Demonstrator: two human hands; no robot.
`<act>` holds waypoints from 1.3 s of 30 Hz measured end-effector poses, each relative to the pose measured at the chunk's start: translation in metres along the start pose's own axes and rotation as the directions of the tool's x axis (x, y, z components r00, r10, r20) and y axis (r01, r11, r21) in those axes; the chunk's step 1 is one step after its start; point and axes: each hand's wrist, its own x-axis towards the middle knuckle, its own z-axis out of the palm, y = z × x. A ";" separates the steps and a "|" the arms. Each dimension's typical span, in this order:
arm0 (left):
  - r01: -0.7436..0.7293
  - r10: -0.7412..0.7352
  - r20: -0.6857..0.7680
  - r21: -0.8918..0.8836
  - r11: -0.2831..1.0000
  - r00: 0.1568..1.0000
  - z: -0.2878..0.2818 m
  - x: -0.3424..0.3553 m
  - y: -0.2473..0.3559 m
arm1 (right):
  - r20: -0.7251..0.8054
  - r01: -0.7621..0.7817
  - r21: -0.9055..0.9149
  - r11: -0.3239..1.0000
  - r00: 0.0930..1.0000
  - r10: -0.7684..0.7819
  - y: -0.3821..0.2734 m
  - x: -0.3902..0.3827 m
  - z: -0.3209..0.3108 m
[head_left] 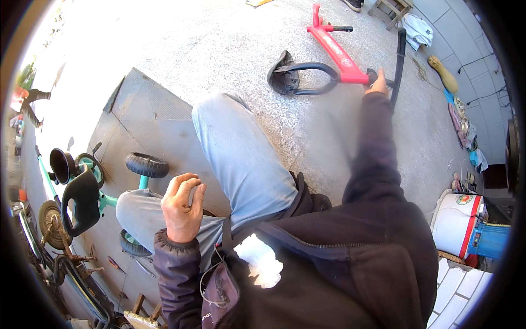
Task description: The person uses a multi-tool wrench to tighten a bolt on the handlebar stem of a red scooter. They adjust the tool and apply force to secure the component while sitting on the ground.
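Note:
My right hand (378, 83), at the end of my outstretched arm, is closed on the end of a red frame (338, 55) of what looks like a child's ride-on, lying on the floor. A long black bar (400, 60) runs beside that hand. A black loop-shaped part (322, 67) joins the frame's near end, with dark crumpled material (284, 77) at its far side. My left hand (183, 209) is raised above my left leg, its fingers half bent and apart from the thumb, holding nothing. Nearest it is a teal child's tricycle (108, 200) with a black seat (81, 202).
A dark mat (148, 101) lies left of my knees. A bicycle (60, 263) and pliers (116, 265) are at the lower left. To the right are a white bucket (458, 222), shoes (459, 123) along the wall, and a yellowish gourd (442, 74). A wooden stool (391, 11) stands at the back.

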 end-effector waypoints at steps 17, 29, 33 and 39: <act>0.077 -0.069 0.133 -0.058 0.995 0.989 0.016 -0.017 -0.011 | 0.353 0.230 -0.915 0.332 0.853 0.385 0.028 -0.125 -0.126; 0.083 -0.092 -0.045 -0.175 0.981 0.995 -0.022 -0.021 -0.015 | 0.762 0.759 -0.647 0.066 0.647 0.029 0.097 -0.074 -0.134; -0.094 -0.041 -0.349 -0.362 0.927 0.936 -0.073 -0.008 0.001 | 0.872 0.794 -0.433 0.427 0.489 -0.026 0.091 -0.152 -0.092; -0.590 0.575 -0.279 0.034 0.807 0.769 -0.188 -0.014 0.010 | 0.942 0.594 -0.275 0.756 0.323 0.089 0.053 -0.333 -0.019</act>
